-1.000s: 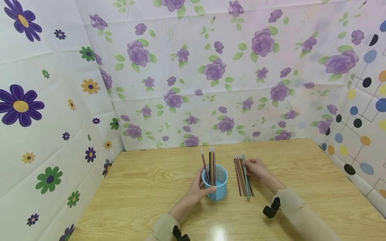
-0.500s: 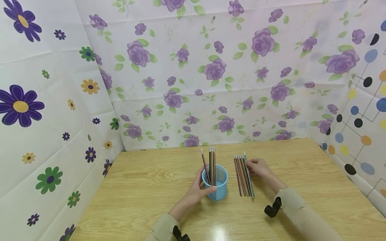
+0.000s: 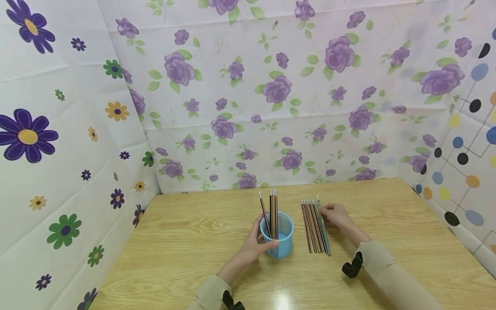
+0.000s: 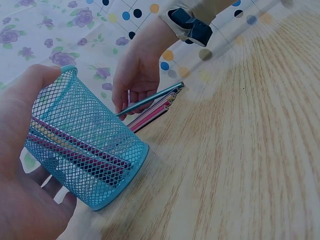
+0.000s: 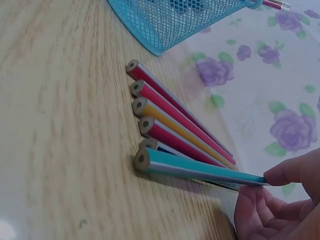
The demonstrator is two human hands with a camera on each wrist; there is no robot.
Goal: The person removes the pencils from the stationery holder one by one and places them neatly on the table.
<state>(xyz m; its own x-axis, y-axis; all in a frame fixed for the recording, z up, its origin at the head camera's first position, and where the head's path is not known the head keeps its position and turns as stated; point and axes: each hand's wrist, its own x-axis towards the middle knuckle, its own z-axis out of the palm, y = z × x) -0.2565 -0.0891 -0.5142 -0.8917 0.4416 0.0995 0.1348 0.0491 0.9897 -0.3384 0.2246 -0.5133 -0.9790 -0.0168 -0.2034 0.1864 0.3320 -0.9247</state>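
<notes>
Here my right fingers [image 5: 248, 212] pinch a glossy teal pencil [image 5: 200, 170]; just left of them, slim, flat-ended pencils [image 5: 175, 126] line the wood-grained bench [image 3: 186, 249]; my left fingers [image 3: 257, 224] curl round a blue mesh cup [image 4: 97, 125], round-rimmed, more pencils [image 3: 273, 209] inside.

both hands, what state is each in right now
Left hand: holding the light-blue cylindrical mesh cup.
Right hand: pinching the slim teal wooden pencil.

The pale wood-grain tabletop [image 3: 186, 249] carries a blue mesh pencil cup [image 3: 286, 249] standing upright and, just to its right, a row of unsharpened pencils [image 3: 314, 226] lying side by side, white-tipped ends pointing away.
</notes>
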